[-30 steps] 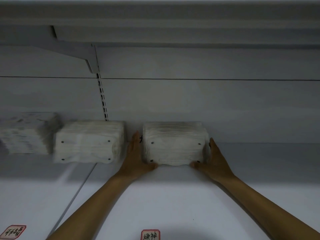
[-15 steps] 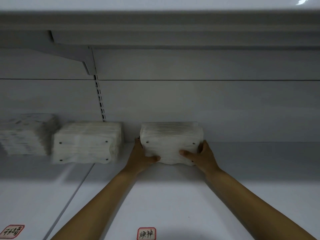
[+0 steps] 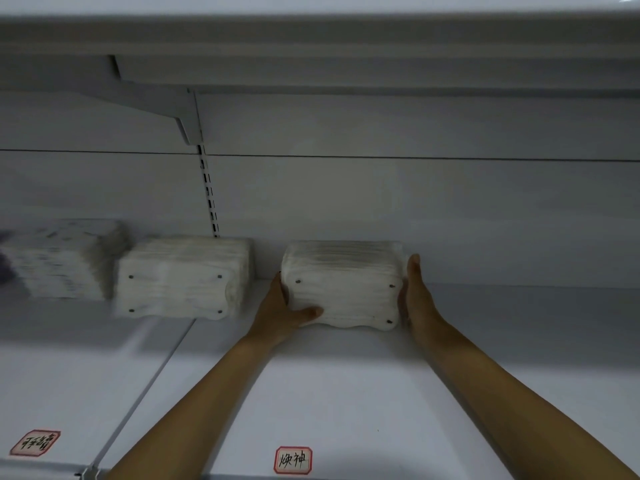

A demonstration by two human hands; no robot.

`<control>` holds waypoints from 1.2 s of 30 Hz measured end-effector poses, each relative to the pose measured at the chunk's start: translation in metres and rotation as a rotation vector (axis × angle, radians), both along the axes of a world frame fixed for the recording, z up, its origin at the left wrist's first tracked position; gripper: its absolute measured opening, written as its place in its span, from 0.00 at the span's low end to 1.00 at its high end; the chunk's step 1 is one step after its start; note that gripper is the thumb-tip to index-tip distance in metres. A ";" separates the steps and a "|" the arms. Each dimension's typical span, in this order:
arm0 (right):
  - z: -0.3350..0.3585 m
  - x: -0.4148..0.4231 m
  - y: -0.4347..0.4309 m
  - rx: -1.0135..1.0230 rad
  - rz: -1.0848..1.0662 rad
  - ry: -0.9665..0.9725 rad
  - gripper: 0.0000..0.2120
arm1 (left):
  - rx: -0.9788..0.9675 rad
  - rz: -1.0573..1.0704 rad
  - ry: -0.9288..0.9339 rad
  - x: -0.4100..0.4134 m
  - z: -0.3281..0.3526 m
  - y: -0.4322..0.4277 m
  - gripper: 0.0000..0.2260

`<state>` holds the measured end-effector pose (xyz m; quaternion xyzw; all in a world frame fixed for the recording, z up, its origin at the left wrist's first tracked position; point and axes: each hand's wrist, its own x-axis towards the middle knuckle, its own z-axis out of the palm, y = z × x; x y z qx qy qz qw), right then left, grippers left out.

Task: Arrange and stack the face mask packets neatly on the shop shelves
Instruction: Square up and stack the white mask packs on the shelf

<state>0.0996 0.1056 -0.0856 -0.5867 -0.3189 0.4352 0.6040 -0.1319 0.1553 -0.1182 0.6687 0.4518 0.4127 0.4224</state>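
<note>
**A:** What do you see?

**B:** I see a white shelf (image 3: 346,393) against a grey wall. At the far left is a blurry pile (image 3: 65,258). Next to it sits a stack of mask packets (image 3: 180,277).

**A:** And the hands?

**B:** My left hand (image 3: 280,313) holds another stack (image 3: 341,284), thumb on its front. My right hand (image 3: 417,296) lies flat on its side. I think they are squeezing it straight.

**A:** Any words?

**B:** Two red labels (image 3: 293,460) with handwriting I can't read.
</note>
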 end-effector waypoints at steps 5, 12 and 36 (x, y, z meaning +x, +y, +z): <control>-0.002 0.000 0.001 0.009 -0.006 -0.023 0.34 | 0.001 0.013 0.007 -0.001 0.001 0.000 0.50; 0.000 -0.001 -0.001 0.054 0.005 -0.092 0.31 | 0.028 0.060 0.016 0.001 0.002 -0.006 0.46; -0.015 -0.043 -0.090 0.377 0.052 -1.614 0.30 | 0.913 0.183 0.656 -0.003 0.003 -0.058 0.30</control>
